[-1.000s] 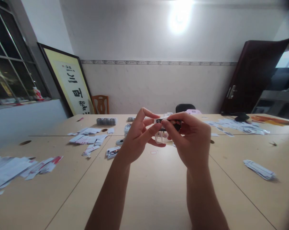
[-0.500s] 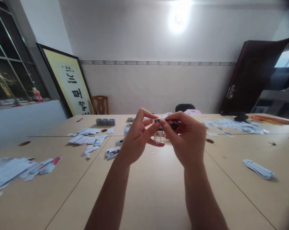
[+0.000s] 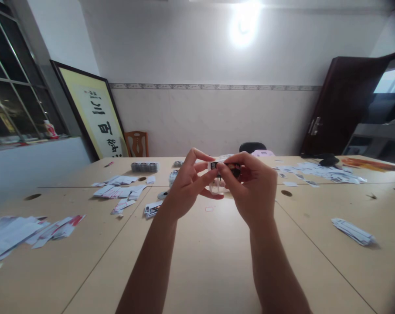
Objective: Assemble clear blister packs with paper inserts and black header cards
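Observation:
Both of my hands are raised above the tan table, pinching one small dark card with a white end. My left hand grips its left end between thumb and fingertips. My right hand holds its right part with fingers curled around it. A small clear plastic piece shows just below the card, between the two hands; who holds it I cannot tell. On the table under the hands lies a tiny white scrap.
Loose cards and papers lie scattered: a heap at the far left, a spread at mid left, a small stack, a pile at right and more at the back right. A framed calligraphy panel leans on the wall.
Both hands with the card have drifted slightly left and up in view. The grip looks the same.

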A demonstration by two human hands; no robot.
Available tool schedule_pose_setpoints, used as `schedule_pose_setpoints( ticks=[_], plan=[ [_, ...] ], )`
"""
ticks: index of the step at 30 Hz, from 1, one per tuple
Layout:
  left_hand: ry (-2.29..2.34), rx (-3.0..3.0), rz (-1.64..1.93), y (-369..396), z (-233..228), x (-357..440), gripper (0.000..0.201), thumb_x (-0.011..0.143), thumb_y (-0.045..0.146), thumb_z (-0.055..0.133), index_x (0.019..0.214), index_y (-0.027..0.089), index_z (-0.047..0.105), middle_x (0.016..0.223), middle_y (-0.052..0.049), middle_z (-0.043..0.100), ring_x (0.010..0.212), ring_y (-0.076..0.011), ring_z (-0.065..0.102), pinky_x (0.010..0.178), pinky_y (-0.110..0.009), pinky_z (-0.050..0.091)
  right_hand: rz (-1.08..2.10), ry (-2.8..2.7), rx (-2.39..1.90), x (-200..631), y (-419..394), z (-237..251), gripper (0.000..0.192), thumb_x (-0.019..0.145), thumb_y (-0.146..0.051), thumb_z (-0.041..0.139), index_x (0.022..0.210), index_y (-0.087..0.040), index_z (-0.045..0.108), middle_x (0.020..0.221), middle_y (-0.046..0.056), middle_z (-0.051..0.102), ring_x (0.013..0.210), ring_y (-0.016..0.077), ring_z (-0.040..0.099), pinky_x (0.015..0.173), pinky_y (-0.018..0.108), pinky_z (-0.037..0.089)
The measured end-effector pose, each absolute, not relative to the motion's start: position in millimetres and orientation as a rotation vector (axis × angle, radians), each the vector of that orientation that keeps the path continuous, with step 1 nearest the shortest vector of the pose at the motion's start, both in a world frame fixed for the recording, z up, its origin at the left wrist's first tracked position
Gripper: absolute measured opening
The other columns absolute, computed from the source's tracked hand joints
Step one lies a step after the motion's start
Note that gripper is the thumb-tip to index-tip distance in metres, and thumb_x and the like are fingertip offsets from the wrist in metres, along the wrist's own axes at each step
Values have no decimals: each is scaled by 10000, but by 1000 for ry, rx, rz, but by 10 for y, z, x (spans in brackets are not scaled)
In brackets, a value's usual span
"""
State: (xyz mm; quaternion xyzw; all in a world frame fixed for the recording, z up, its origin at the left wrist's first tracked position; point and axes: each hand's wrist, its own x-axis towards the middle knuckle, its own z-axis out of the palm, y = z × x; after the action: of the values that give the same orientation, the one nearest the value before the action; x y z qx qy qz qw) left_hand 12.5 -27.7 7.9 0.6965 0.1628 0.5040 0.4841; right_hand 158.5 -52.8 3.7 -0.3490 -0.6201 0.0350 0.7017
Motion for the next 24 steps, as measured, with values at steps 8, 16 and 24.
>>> schedule_pose_setpoints(
  ticks=[8,16,24],
  plan=[
    [319,1671,1200,-215,67,65,290,913,343,698,1055,233,471,1031,-36,700,834,-203,746,616,-323,671,-36,-1480,-661,1611,-543,53,95,873,-158,666,793,-208,653,699,-31,636,591,104,543,525,242,459],
    [348,1677,1224,-222,78,66,298,905,365,707,1055,249,477,1017,-27,697,867,-203,744,640,-307,668,-103,-1502,-617,1603,-491,24,98,913,-187,637,826,-229,650,741,-28,642,612,105,537,523,233,466],
    [367,1668,1198,-190,67,39,334,889,400,724,1051,242,479,868,16,648,725,-152,710,639,-340,677,197,-1462,-566,1633,-531,29,42,881,-215,689,847,-215,665,758,-19,660,590,107,615,496,218,534]
  ],
)
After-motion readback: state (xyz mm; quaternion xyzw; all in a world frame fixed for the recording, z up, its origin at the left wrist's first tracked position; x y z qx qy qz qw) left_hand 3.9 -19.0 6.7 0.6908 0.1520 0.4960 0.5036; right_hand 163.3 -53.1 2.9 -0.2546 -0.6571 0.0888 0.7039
